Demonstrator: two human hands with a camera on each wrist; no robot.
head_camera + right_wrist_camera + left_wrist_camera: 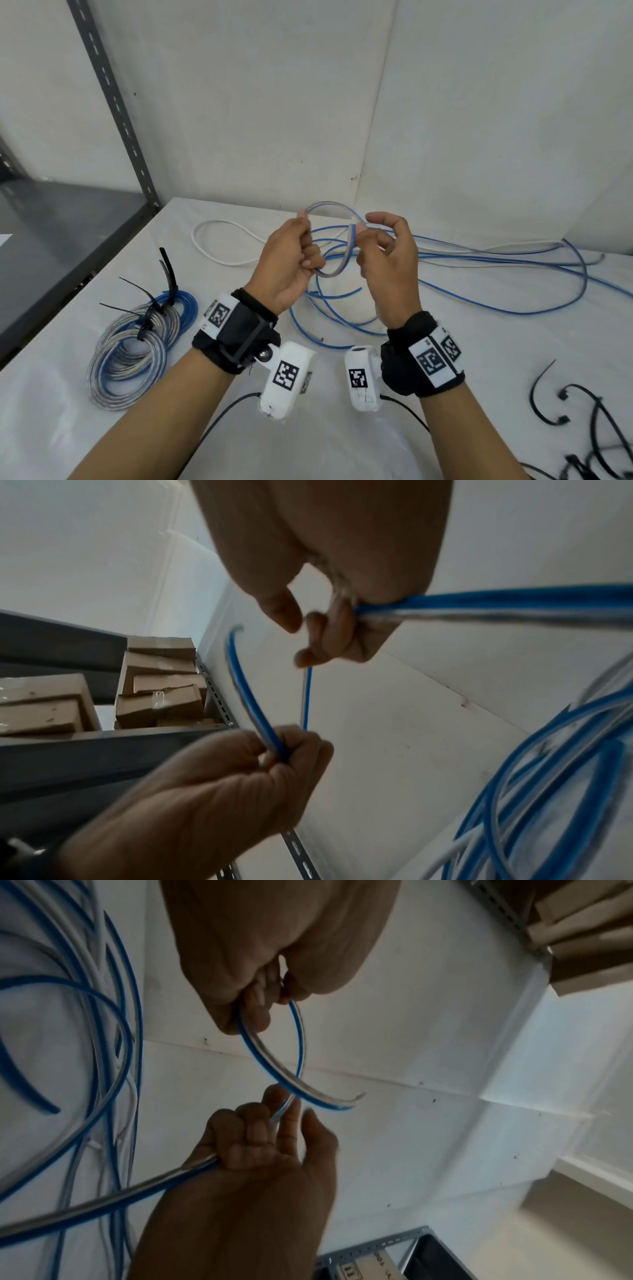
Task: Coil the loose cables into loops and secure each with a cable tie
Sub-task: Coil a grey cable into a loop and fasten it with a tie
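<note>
Table [445,394], white and matte, bearing a loose blue-and-clear cable [479,301] sprawling in springy curves. Starting its first loop above the tangle: left hand [291,263] fisting the flat, glossy strand, right hand [387,263] pinching it just beside. Next, probably needing more loops stacked evenly before reaching for a stiff black tie [544,401].

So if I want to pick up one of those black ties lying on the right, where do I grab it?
Pinch the curved tie at the middle of its arch, coming from above. It bows off the table there, and its head end sits near other ties.
</note>
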